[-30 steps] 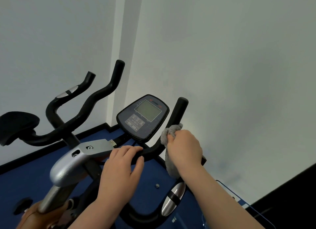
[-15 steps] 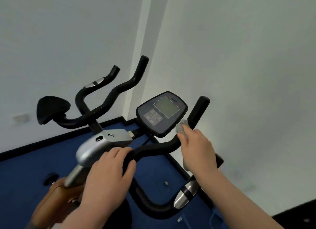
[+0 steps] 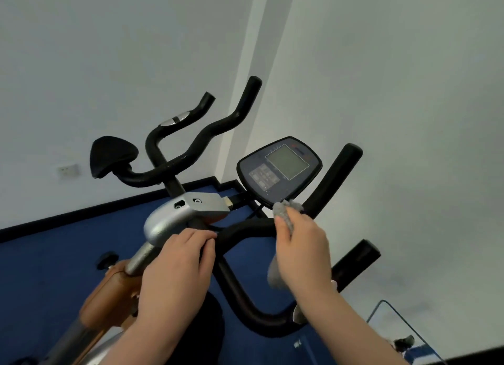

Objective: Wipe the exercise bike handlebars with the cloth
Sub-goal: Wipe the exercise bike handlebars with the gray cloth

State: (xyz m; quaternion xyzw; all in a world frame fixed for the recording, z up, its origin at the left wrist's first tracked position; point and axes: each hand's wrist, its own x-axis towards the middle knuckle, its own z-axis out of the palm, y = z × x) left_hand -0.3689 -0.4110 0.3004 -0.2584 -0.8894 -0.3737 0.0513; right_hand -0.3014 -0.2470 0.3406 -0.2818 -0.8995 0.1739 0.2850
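Observation:
The exercise bike's black foam handlebars (image 3: 334, 179) curve up on both sides of a dark console (image 3: 278, 167). My right hand (image 3: 302, 250) is wrapped around the right bar at its bend, pressing a grey cloth (image 3: 285, 213) against it; a tail of the cloth hangs below my palm. My left hand (image 3: 177, 269) grips the bar near the centre, just beneath the silver stem clamp (image 3: 174, 212). The left horn of the handlebars (image 3: 218, 127) rises free beyond the clamp.
White walls meet in a corner close behind the bike. A black padded rest (image 3: 111, 154) sticks out at the left. Blue floor (image 3: 41, 269) with a black skirting lies below. An orange frame part (image 3: 109, 296) sits lower left, and a wall socket (image 3: 68, 170) is on the left wall.
The view has swung left, so the bike sits further right in frame. My right hand with the cloth has stayed at the bend of the right bar. My left hand keeps its grip.

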